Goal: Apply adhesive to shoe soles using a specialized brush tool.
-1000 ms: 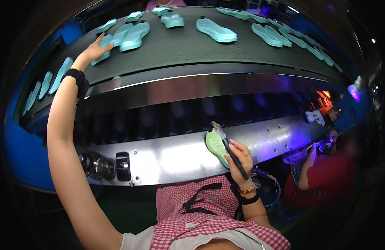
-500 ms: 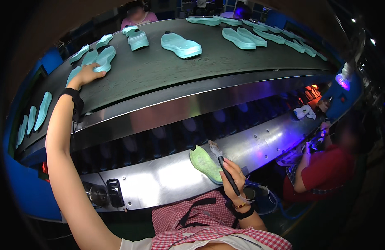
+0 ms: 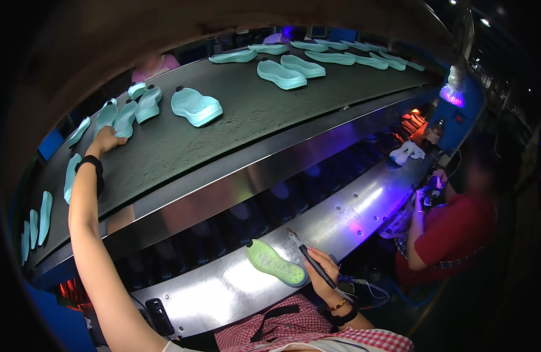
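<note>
At the far left, my left hand is closed around the near end of a teal shoe sole on the dark conveyor belt. Its fingers are partly hidden and its thumb points right. Another teal sole sits right beside it. Low in front of me, my right hand grips a brush with a black handle, bristles pointing up and left. Just left of that hand, a light green shoe sole lies on the metal ledge, its pale upper face showing whitish patches.
More teal soles are spread over the belt. White shoe parts rest on the ledge's right end, beneath a purple-lit lamp. A co-worker in a red shirt sits at right; another person in pink is across the belt.
The whole view has turned, shifting the scene leftward. My left hand and its sole are now closer to the neighbouring soles at the back. The brush tip stands farther from the green sole.
</note>
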### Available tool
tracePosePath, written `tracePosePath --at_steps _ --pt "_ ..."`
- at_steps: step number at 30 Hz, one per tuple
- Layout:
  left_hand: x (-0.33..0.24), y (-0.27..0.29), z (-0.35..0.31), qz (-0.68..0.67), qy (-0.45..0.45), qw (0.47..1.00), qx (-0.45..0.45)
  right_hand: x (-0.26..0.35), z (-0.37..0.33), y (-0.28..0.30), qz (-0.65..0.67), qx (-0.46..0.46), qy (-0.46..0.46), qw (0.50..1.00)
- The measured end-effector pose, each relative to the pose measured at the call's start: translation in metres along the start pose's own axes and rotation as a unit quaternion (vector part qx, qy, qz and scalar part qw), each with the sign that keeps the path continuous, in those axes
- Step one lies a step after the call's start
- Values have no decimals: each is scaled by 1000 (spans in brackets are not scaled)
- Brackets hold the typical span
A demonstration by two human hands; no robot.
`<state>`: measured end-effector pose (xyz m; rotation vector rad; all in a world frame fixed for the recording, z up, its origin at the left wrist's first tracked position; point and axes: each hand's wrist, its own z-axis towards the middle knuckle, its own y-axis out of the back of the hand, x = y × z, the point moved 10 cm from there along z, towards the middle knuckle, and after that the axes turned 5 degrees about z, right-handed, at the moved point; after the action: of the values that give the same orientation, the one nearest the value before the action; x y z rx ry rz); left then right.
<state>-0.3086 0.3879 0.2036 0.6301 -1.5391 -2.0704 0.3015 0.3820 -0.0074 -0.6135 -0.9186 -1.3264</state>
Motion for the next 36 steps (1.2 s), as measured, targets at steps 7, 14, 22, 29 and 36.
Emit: tracePosePath --at_steps 7,14,22,29,36 --pt "-96 -7 -9 -35 -99 993 50 -14 5 -4 25 16 -14 999" --pt "-212 -2 -28 -113 -203 967 103 2 1 -17 58 25 -2 998" --pt "-43 37 -60 130 -41 990 39 -7 -17 -26 181 66 -87 977" --pt "138 40 -166 180 69 981 15 -36 -34 -36 478 68 -298 823" --pt "95 63 -309 -307 10 892 -332 16 -19 -50 327 92 -193 921"
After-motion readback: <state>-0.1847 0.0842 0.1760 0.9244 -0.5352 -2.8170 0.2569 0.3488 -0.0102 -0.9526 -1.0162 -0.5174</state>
